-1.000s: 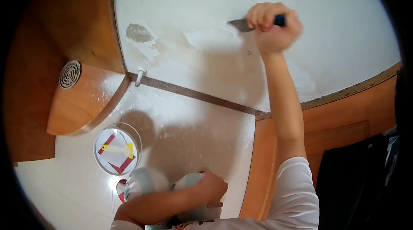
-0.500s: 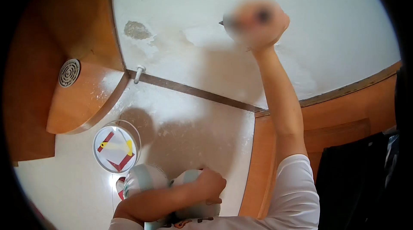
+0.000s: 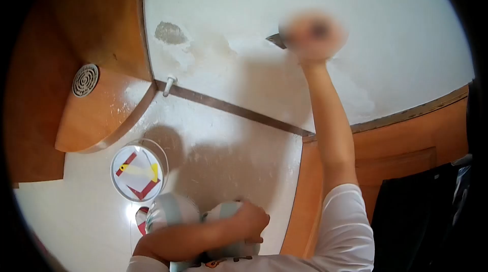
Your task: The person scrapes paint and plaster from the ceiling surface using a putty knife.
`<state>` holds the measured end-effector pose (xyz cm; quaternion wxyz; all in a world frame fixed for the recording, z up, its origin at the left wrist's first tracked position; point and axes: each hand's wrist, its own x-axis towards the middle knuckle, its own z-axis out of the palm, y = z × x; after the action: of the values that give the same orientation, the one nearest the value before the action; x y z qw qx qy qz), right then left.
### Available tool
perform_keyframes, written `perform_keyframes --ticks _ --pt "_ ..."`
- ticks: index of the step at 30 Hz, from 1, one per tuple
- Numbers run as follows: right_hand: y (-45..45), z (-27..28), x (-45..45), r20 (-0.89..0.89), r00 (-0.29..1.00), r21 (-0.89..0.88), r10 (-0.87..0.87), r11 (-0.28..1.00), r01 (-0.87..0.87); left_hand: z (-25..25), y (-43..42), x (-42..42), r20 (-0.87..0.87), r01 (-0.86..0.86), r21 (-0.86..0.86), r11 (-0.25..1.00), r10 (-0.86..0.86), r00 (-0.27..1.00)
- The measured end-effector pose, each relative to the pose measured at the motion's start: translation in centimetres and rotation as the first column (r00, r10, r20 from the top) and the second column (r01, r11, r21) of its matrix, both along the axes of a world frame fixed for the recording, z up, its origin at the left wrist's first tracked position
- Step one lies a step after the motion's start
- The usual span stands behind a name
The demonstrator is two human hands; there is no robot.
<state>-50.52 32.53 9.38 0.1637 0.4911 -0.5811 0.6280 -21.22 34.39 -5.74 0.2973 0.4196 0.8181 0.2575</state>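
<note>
My right hand [image 3: 316, 35] is raised against the white wall [image 3: 396, 33], smeared by a blur. From its left side sticks out the dark metal blade of a putty knife [image 3: 277, 41], with the handle lost in the blur. The blade lies close to or on the wall, right of a damp-looking, patchy area. Across my lap, my left hand [image 3: 252, 221] rests by my knee [image 3: 223, 211] with its fingers curled. Nothing shows in it, though its palm side is hidden.
A lidded white bucket [image 3: 116, 183] with a wire handle stands on the floor at left. Bare grey plaster [image 3: 170, 33] shows on the wall above a white pipe stub [image 3: 170, 85]. Wooden cabinetry [image 3: 109, 117] borders the left, and dark cloth [image 3: 412, 216] hangs at right.
More of the knife blade now shows, and my right hand has shifted slightly down and right. The view has moved a little. My left hand stays by the knee.
</note>
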Motion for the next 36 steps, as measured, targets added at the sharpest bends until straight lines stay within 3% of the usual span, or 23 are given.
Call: perform_keyframes --ticks 1,2,5,9,10,13,14,17,18,21,22,25,26,28,30,36 --pt "0.2 -0.5 -0.2 0.024 0.999 0.043 -0.027 0.999 0.026 -0.1 -0.1 0.1 0.021 0.003 0.019 1.000 -0.003 1.000" --pt "0.3 -1.1 0.0 0.067 0.995 0.098 0.070 0.992 -0.077 -0.1 -0.3 -0.4 0.023 0.000 0.033 0.999 -0.001 1.000" --pt "0.5 2.1 0.4 -0.020 0.906 -0.158 0.422 0.894 -0.420 0.5 -0.3 -0.6 -0.043 0.042 -0.074 0.996 -0.045 0.998" --pt "0.0 2.6 -0.3 0.131 0.970 -0.146 0.205 0.972 -0.186 1.8 -0.8 -1.5 0.056 0.096 -0.130 0.987 -0.090 0.994" --pt "-0.7 3.0 0.9 -0.025 0.997 -0.102 -0.078 0.992 0.076 1.6 -0.9 -1.5 0.047 0.088 -0.115 0.989 -0.083 0.995" --pt "-0.8 4.0 0.8 0.040 0.913 -0.162 0.406 0.904 -0.395 1.0 -0.7 -0.8 -0.001 0.055 -0.090 0.994 -0.055 0.998" --pt "-0.6 4.6 0.9 0.010 0.877 -0.205 0.481 0.859 -0.468 1.0 -0.5 -0.7 -0.023 0.036 -0.079 0.996 -0.037 0.999" --pt "-2.3 0.8 0.1 0.048 0.998 -0.083 -0.042 0.996 0.046 2.2 -0.8 -0.9 0.073 0.092 -0.117 0.989 -0.084 0.994" --pt "-2.7 0.0 0.4 0.091 0.983 -0.027 0.160 0.987 -0.158 2.3 -0.9 -1.1 0.056 0.101 -0.128 0.987 -0.094 0.994" --pt "-2.7 1.3 0.7 -0.160 0.951 -0.177 0.267 0.940 -0.293 2.0 -1.0 -1.1 0.028 0.082 -0.140 0.987 -0.079 0.996" --pt "-2.1 2.5 0.4 -0.003 0.866 -0.205 0.501 0.847 -0.491 2.1 -1.0 -0.9 0.025 0.073 -0.129 0.989 -0.071 0.997" --pt "-3.1 0.6 0.6 -0.037 0.999 -0.072 -0.003 0.997 0.000 1.9 -0.8 -0.9 0.085 0.101 -0.097 0.990 -0.093 0.992" --pt "-2.9 -0.6 -0.4 -0.077 0.989 -0.018 0.124 0.992 -0.126 1.8 -0.9 -1.5 0.107 0.104 -0.093 0.990 -0.094 0.990" --pt "-3.2 1.1 0.9 -0.233 0.973 -0.063 -0.001 0.998 -0.014 2.4 -1.0 -1.3 0.038 0.107 -0.128 0.986 -0.103 0.994" --pt "-2.4 1.8 -0.3 -0.128 0.937 -0.137 0.326 0.929 -0.343 2.2 -1.0 -1.2 0.001 0.077 -0.127 0.989 -0.078 0.997" --pt "-2.0 3.7 1.1 -0.062 0.969 -0.112 0.239 0.963 -0.244 1.9 -0.6 -0.9 0.034 0.108 -0.109 0.988 -0.105 0.994"
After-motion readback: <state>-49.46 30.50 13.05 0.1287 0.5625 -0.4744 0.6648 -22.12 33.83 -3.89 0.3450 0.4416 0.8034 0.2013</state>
